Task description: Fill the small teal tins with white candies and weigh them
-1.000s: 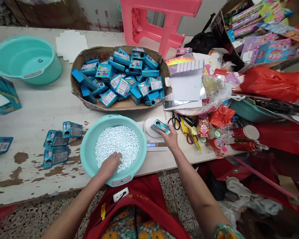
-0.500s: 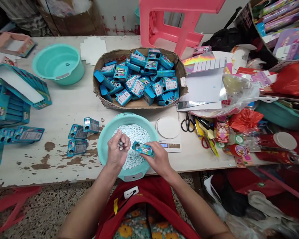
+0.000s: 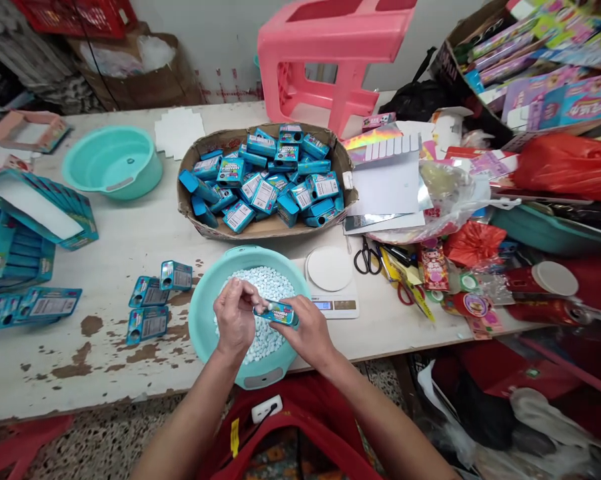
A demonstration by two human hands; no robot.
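Observation:
A teal basin (image 3: pixel 205 293) holds many pale blue candies (image 3: pixel 268 283). Over it, my right hand (image 3: pixel 305 330) grips a small blue box (image 3: pixel 282 313) lying on its side, its end turned towards my other hand. My left hand (image 3: pixel 235 317) is closed at that end, with its fingertips against the box. What those fingers hold is too small to make out, though something pale shows between them. Behind the basin, a cut-down cardboard box (image 3: pixel 265 230) is full of similar blue boxes (image 3: pixel 264 195).
A white scale (image 3: pixel 330 283) stands right of the basin, with black scissors (image 3: pixel 367 257) beyond. Several blue boxes (image 3: pixel 148 323) lie to the left. A second teal basin (image 3: pixel 113 163) is at the back left. A pink stool (image 3: pixel 348 67) rests at the back.
My left hand has moved right, up to the end of the small box. Its fingers now meet the box. The camera view has shifted, so the table things appear lower.

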